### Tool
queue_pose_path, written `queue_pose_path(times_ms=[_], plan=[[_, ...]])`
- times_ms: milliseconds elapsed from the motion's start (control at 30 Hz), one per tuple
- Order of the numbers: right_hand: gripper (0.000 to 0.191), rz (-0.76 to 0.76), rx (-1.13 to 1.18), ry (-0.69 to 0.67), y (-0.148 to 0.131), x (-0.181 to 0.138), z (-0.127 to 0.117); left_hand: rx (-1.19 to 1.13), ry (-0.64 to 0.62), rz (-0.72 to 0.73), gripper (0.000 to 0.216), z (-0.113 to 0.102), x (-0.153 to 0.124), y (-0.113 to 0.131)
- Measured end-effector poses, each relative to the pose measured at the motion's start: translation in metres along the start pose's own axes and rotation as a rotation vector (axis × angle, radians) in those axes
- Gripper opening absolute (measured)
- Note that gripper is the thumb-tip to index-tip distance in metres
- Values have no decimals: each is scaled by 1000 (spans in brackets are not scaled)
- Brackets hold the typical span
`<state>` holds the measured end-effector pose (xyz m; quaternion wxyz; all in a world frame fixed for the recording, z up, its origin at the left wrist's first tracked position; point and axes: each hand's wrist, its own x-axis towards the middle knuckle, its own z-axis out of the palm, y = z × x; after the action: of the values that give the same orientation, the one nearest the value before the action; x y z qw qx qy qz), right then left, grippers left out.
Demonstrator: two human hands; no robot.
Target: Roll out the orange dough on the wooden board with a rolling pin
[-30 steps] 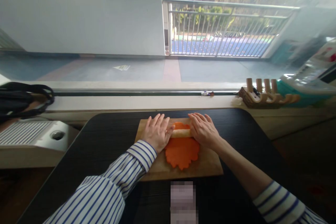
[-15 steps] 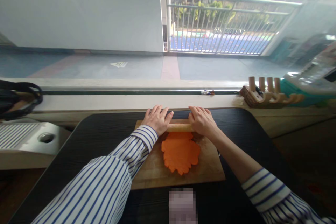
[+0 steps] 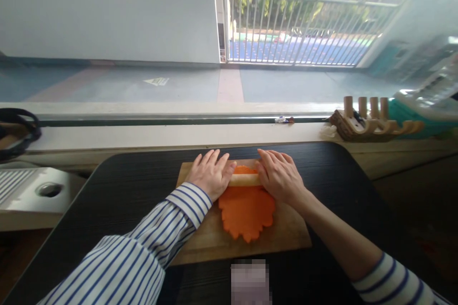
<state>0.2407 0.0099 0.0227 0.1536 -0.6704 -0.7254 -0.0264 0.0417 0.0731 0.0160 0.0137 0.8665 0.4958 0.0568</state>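
Bare dark table [image 3: 136, 186] flanks the cutting board [image 3: 286, 233] (window sill [image 3: 143, 136] blocks beyond).

A wooden peg rack [image 3: 372, 121] sat on the window sill [image 3: 171, 136] at the right, beside a teal container [image 3: 422, 119]. A white appliance [image 3: 32, 195] stood left of the black counter [image 3: 136, 186]. Outside ran a metal railing [image 3: 304, 24].

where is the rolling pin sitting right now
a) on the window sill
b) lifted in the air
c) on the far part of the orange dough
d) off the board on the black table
c: the rolling pin lies across the far part of the orange dough on the wooden board, with the left hand and right hand flat on its ends.
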Motion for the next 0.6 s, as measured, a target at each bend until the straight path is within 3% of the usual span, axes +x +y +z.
queue_pose_path(times_ms=[433, 600], plan=[[38, 142, -4, -154, 14, 47, 3, -51, -73, -85, 66, -2, 48, -6], [38, 169, -13, -182, 15, 51, 4, -41, -63, -74, 67, -2, 53, -5]])
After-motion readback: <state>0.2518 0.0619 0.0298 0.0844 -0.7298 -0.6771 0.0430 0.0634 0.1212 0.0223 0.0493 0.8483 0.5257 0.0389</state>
